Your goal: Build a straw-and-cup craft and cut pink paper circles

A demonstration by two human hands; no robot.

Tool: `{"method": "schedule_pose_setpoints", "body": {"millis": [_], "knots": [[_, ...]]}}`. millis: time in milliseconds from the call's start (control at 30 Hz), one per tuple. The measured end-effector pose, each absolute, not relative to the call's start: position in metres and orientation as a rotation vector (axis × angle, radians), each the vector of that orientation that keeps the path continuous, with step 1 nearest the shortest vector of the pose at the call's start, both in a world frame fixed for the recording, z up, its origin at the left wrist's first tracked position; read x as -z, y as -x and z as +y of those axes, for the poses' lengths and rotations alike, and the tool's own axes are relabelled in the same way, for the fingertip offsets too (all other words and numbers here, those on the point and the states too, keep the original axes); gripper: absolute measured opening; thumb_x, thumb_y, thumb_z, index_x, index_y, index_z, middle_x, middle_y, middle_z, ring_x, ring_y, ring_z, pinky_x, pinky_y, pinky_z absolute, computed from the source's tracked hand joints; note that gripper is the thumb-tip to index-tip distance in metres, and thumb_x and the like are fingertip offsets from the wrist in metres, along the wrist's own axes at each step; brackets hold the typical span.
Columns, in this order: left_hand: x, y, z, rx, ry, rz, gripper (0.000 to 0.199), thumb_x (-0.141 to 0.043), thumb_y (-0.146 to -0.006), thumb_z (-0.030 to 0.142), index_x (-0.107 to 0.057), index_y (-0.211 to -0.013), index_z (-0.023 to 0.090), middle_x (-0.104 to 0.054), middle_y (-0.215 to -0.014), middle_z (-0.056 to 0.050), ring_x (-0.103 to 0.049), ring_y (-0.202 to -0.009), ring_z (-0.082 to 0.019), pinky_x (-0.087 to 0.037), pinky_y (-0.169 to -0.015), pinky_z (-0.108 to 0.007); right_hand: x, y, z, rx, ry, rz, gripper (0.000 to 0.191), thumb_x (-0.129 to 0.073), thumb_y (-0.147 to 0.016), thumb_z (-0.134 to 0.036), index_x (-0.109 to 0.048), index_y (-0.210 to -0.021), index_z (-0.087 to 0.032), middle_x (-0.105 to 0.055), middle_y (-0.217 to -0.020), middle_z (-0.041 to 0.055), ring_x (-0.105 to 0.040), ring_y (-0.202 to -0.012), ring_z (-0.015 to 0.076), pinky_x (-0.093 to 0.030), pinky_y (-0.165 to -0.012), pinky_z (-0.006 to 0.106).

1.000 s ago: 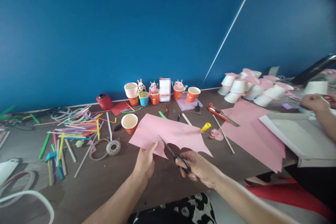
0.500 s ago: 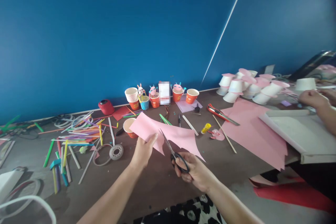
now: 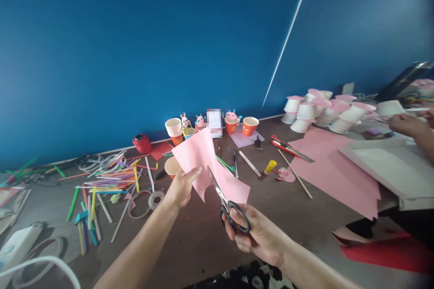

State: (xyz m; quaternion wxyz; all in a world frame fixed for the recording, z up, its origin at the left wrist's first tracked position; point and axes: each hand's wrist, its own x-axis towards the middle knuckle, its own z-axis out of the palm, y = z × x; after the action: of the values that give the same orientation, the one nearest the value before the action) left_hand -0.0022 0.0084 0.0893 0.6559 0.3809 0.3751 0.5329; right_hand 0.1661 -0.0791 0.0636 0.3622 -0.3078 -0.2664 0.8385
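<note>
Thumb and fingers of my left hand [image 3: 183, 186] pinch a sheet of pink paper [image 3: 192, 156] above the dark table [image 3: 200, 248]. The sheet is curved, with a pointed corner hanging down and a flap reaching right. My right hand [image 3: 252, 230] grips black-handled scissors [image 3: 221, 195], with fingers through the loops. Their blades point up and left and lie at the paper, just right of my left thumb; the handles are spread. Behind the sheet, a paper cup [image 3: 171, 166] is partly hidden.
Colourful strips [image 3: 111, 176] and a tape roll [image 3: 156, 199] lie left. A glue stick [image 3: 270, 167], a red box cutter [image 3: 288, 148] and pink sheets [image 3: 334, 167] lie right. White cups with pink discs [image 3: 307, 112] stand at the back. Another person's hand [image 3: 405, 124] works far right.
The paper has been turned upward, its top edge higher and its right flap lower. The scissors' handles have spread apart. The view has shifted slightly.
</note>
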Motion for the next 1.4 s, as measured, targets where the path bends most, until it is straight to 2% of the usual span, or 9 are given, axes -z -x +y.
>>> {"method": "schedule_pose_setpoints", "body": {"millis": [133, 367, 600, 867, 1167, 1400], "knots": [[-0.094, 0.002, 0.008, -1.219, -0.783, 0.841, 0.047, -0.067, -0.064, 0.024, -0.055, -0.109, 0.012, -0.067, -0.094, -0.009, -0.06, -0.089, -0.024, -0.044, -0.082, -0.036, -0.077, -0.165, -0.079, -2.181, 0.816, -0.658, 0.034, -0.057, -0.076, -0.045, -0.051, -0.081, -0.012, -0.055, -0.059, -0.0003, -0.031, -0.036, 0.0007, -0.019, -0.037, 0.017], [-0.094, 0.005, 0.006, -1.117, -0.714, 0.875, 0.027, -0.065, -0.065, 0.024, -0.061, -0.088, 0.01, -0.067, -0.074, -0.007, -0.063, -0.062, -0.021, -0.05, -0.059, -0.033, -0.084, -0.175, -0.067, -2.184, 0.874, -0.83, 0.038, -0.059, -0.072, -0.05, -0.049, -0.079, -0.015, -0.055, -0.056, -0.0021, -0.03, -0.033, 0.0013, -0.021, -0.035, 0.017], [-0.093, 0.004, 0.003, -1.098, -0.651, 0.873, 0.026, -0.063, -0.066, 0.02, -0.06, -0.09, 0.012, -0.065, -0.072, -0.005, -0.06, -0.056, -0.018, -0.05, -0.049, -0.03, -0.062, -0.169, -0.066, -2.007, 0.922, -0.946, 0.037, -0.063, -0.07, -0.046, -0.046, -0.078, -0.014, -0.056, -0.055, -0.001, -0.029, -0.033, 0.0011, -0.016, -0.035, 0.018], [-0.087, -0.003, -0.006, -1.115, -0.604, 0.845, 0.023, -0.062, -0.069, 0.022, -0.06, -0.089, 0.011, -0.067, -0.08, -0.007, -0.062, -0.065, -0.019, -0.051, -0.057, -0.031, -0.057, -0.164, -0.067, -1.923, 0.945, -0.921, 0.041, -0.06, -0.07, -0.051, -0.048, -0.079, -0.013, -0.055, -0.055, -0.001, -0.028, -0.034, 0.0016, -0.015, -0.035, 0.018], [-0.088, -0.004, -0.009, -1.101, -0.611, 0.788, 0.024, -0.062, -0.07, 0.022, -0.06, -0.091, 0.011, -0.067, -0.081, -0.008, -0.063, -0.065, -0.019, -0.05, -0.055, -0.029, -0.066, -0.17, -0.064, -1.93, 0.958, -0.948, 0.042, -0.061, -0.069, -0.052, -0.047, -0.079, -0.013, -0.054, -0.053, -0.0013, -0.026, -0.034, 0.0014, -0.013, -0.035, 0.018], [-0.088, -0.004, -0.008, -1.13, -0.575, 0.774, 0.024, -0.063, -0.068, 0.019, -0.061, -0.091, 0.011, -0.068, -0.083, -0.007, -0.064, -0.074, -0.019, -0.051, -0.068, -0.03, -0.067, -0.171, -0.066, -1.904, 0.963, -0.935, 0.04, -0.059, -0.071, -0.05, -0.047, -0.078, -0.013, -0.053, -0.053, -0.0013, -0.026, -0.034, 0.0009, -0.013, -0.035, 0.018]]}}
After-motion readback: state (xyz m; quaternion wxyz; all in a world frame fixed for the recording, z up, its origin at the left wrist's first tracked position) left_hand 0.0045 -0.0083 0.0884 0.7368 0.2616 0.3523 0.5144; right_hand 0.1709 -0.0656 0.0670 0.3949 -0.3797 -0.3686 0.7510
